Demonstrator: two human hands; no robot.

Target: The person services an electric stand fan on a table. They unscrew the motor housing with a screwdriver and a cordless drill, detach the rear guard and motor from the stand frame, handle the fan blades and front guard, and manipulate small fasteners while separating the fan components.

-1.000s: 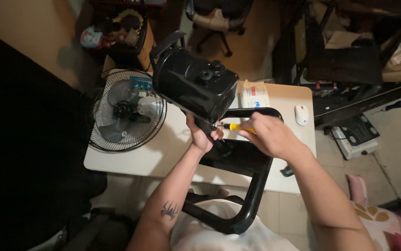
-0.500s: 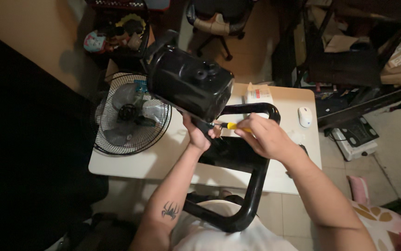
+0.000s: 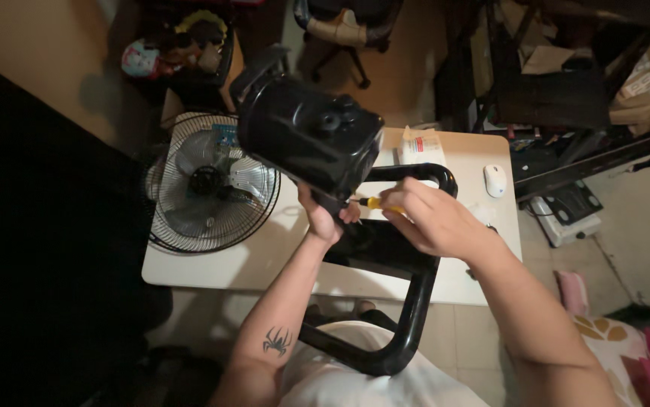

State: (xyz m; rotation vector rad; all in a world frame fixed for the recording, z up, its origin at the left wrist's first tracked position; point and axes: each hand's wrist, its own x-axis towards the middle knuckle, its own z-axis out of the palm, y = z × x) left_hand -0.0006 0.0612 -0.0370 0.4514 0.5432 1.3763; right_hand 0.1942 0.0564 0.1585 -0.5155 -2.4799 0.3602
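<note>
Seen from above, one person works with two bare hands over one white table (image 3: 212, 264). One black motor housing (image 3: 306, 139), rounded and glossy, is held up above the table's middle, joined to one black tubular frame (image 3: 415, 301) that loops down toward the person's lap. The left hand (image 3: 323, 215) reaches up from below, forearm raised and wrist bent back, fingers wrapped around the housing's lower edge to prop it. The right hand (image 3: 434, 218) comes in from the right, fingers curled closed around one yellow-handled screwdriver (image 3: 374, 203), its tip pointing left against the housing's underside. One round wire-guarded fan head (image 3: 208, 181) lies flat on the table's left end. One white computer mouse (image 3: 494, 179) and one white packet (image 3: 421, 145) rest near the far edge.
</note>
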